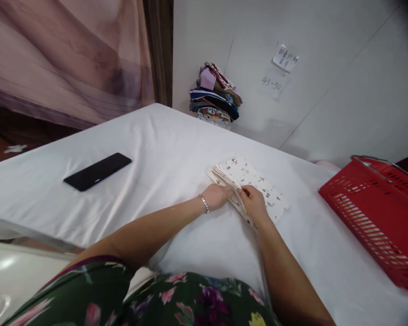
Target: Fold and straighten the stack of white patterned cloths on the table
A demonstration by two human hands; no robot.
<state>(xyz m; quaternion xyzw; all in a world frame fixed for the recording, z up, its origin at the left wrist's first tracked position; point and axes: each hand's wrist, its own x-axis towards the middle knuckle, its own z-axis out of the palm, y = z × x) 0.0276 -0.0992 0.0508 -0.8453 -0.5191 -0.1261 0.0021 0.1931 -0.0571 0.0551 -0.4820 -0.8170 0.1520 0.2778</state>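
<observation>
left hand: rests on the near-left edge of the folded cloth, fingers together and tucked against or under that edge; silver bracelet on the wrist.
right hand: on top of the cloth's near edge, fingers curled and pinched on the top layer; thumb side meets the left hand's fingertips.
folded cloth: white with small dark printed marks, folded in several layers, stacked edges visible on the left side; lies flat on the desk, centre-right, just ahead of both hands.
desk: covered in a white sheet, wrinkled near the person.
phone: black, flat on the sheet, well left of the cloth, apart from both hands.
basket: red plastic, slotted wall, metal handle, at the right edge, near the cloth but not touching.
clothes pile: mixed colours, stacked at the far corner against the wall.
paper notes: two stuck on the wall, handwriting too small to read fully.
person: floral dark-green garment at the bottom.
</observation>
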